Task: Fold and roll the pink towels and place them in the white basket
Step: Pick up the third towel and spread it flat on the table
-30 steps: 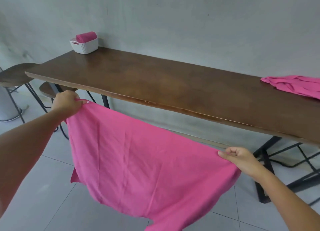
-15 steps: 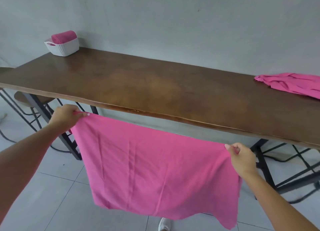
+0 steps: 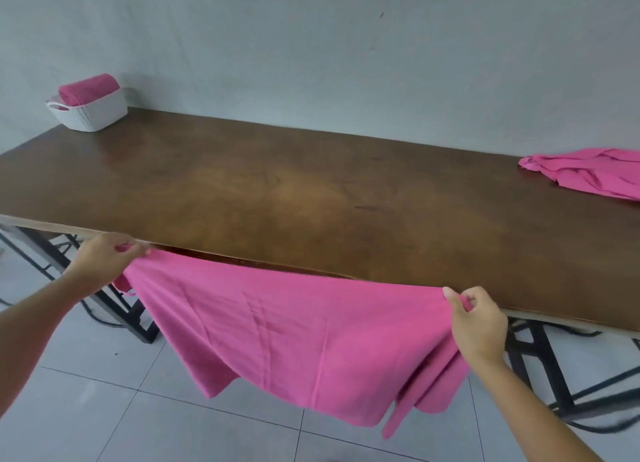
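Left hand (image 3: 104, 257), right hand (image 3: 479, 326): both bare. Left forearm (image 3: 38, 326), right forearm (image 3: 543, 413): bare from wrist to picture edge, slim, smooth. Wrists bare. Right thumbnail (image 3: 447, 291) short, rounded, plain. Left forearm looks broader, close to lens.

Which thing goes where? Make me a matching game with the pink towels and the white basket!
Things
1. rolled towel
2. white basket
3. crumpled towel
4. spread towel

Places
A. held by the left hand and right hand, hanging in front of the table
B. lying on the table's right end
C. inside the white basket
D. standing on the table's far left corner

Pairs: 1-C, 2-D, 3-B, 4-A
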Tool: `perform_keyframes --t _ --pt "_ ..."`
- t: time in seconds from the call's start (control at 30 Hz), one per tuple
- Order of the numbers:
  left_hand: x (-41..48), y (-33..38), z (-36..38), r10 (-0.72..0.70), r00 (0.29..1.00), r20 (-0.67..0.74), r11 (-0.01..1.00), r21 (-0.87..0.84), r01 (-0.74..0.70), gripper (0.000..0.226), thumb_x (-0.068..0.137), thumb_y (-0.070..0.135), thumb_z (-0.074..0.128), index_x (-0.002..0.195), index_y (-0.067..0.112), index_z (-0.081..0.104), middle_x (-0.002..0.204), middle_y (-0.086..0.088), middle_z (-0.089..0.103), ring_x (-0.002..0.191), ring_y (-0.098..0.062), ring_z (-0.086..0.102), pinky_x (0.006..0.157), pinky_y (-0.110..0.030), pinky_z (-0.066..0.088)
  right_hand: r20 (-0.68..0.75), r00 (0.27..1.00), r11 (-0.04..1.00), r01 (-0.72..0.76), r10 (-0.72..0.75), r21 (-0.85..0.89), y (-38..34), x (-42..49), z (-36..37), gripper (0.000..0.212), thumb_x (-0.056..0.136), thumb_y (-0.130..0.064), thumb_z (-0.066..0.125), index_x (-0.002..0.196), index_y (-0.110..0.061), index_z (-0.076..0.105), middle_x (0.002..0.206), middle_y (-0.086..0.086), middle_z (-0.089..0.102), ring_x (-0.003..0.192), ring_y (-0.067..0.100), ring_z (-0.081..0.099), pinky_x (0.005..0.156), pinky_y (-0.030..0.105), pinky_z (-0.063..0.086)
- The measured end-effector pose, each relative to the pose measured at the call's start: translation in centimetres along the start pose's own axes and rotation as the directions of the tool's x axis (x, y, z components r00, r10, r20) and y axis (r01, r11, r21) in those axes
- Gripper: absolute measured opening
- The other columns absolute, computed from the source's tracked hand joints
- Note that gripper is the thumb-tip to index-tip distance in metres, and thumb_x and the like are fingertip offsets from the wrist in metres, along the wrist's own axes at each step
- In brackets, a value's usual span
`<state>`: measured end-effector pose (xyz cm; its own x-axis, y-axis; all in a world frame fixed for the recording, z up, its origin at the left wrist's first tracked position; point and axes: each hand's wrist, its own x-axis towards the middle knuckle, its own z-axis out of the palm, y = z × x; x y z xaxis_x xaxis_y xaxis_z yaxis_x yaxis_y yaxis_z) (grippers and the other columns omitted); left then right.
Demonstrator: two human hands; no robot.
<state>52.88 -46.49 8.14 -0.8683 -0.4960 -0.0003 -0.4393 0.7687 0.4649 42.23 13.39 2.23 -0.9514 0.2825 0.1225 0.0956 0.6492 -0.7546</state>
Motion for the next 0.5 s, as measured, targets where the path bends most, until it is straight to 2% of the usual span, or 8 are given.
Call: perform_keyframes --t 0.17,0.3,0.5 --pt "2.6 -0.2 -0.3 0.007 0.999 -0.052 0.999 0.037 -0.005 0.06 0.079 0.06 0.074 0.081 0.001 0.068 0.078 -0.013 0.069 0.074 -0.032 0.067 0.066 -0.037 0.05 -0.017 0.976 0.975 0.214 -0.215 -0.056 -0.1 3.0 2.0 0.029 0.101 -0.029 0.056 0.078 -0.013 0.048 0.073 -0.001 0.051 0.072 0.026 0.049 0.068 0.041 0.041" --pt "5.4 -0.6 -1.0 -0.054 0.996 -0.076 0.998 0.021 0.055 0.05 0.075 0.062 0.075 0.079 0.013 0.067 0.068 -0.005 0.069 0.064 -0.02 0.068 0.06 -0.035 0.047 -0.01 0.965 0.962 0.261 -0.263 -0.084 -1.6 4.9 4.0 0.026 0.099 -0.03 0.058 0.079 -0.015 0.051 0.076 -0.004 0.051 0.075 0.025 0.05 0.073 0.044 0.044" --pt "12.1 -2.8 -0.8 -0.003 0.993 -0.116 0.999 0.031 0.006 0.047 0.077 0.053 0.08 0.068 0.012 0.06 0.07 -0.006 0.061 0.067 -0.024 0.056 0.059 -0.032 0.043 -0.016 0.965 0.955 0.258 -0.264 -0.146 -5.4 6.9 7.6 0.03 0.099 -0.025 0.06 0.074 -0.013 0.048 0.073 -0.001 0.051 0.075 0.028 0.049 0.073 0.043 0.041"
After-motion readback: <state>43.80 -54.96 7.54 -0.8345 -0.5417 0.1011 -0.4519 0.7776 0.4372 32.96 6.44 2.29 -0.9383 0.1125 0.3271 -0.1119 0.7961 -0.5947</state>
